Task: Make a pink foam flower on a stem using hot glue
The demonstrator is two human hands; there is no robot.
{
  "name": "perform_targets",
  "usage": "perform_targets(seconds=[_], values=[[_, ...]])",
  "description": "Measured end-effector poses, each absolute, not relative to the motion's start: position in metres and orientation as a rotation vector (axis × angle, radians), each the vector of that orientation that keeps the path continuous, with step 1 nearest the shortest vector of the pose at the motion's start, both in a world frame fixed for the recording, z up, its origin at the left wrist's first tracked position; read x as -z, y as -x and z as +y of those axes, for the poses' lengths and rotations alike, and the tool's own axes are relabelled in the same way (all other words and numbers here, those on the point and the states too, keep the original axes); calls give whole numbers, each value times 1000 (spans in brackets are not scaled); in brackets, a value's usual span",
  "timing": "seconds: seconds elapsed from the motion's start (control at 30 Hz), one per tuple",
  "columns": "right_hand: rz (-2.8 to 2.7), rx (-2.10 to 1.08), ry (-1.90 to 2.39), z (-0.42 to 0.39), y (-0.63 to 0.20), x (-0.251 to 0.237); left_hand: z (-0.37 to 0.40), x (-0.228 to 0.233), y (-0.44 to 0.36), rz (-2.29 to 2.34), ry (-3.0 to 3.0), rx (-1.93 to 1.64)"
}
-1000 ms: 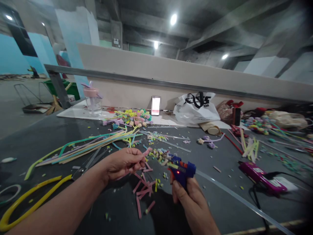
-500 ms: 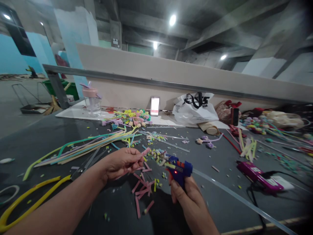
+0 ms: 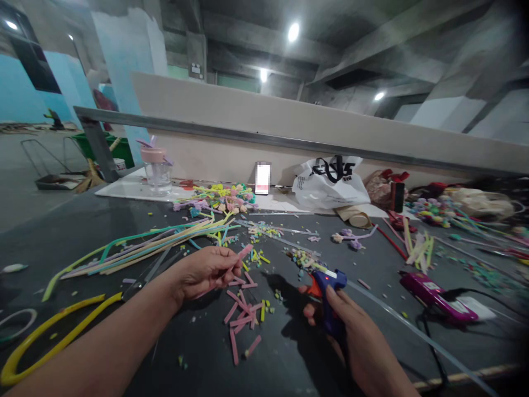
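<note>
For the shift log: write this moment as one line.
left hand: pinches pink strip | right hand: grips blue glue gun | table: pink strip pieces

- Dark grey table [image 3: 82, 231], pretty messy
- Bundle of long coloured foam strips [image 3: 157, 242] lying across the left
- Short pink cut pieces [image 3: 242, 317] scattered near the front
- Purple glue gun [image 3: 438, 295] lying on the right
- White plastic bag [image 3: 330, 187] and clear jar [image 3: 157, 172] at the back
</note>
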State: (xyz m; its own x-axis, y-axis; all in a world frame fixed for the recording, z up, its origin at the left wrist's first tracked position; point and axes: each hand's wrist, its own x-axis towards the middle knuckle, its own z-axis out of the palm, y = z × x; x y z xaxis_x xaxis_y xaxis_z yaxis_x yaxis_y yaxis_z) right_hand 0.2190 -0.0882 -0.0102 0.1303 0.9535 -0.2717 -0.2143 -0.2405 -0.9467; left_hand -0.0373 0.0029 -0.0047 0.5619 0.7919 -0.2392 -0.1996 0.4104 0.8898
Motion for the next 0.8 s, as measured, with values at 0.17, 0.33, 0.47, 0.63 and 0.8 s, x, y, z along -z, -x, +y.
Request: perform_targets(seconds=[0.17, 0.33, 0.47, 0.63, 0.8], values=[[-633, -1469, 1310, -75, -241, 16, 4, 5, 39, 742, -931, -713], [-664, -1555, 1440, -69, -252, 2, 5, 3, 40, 764, -909, -720], [-914, -1497, 1656, -61, -271, -10, 5, 2, 40, 773, -896, -736], [-1666, -746, 2170, -47, -289, -22, 4, 1, 38, 764, -886, -739], [-2228, -145, 1901, -53, -236, -29, 5, 5, 38, 755, -888, -719]])
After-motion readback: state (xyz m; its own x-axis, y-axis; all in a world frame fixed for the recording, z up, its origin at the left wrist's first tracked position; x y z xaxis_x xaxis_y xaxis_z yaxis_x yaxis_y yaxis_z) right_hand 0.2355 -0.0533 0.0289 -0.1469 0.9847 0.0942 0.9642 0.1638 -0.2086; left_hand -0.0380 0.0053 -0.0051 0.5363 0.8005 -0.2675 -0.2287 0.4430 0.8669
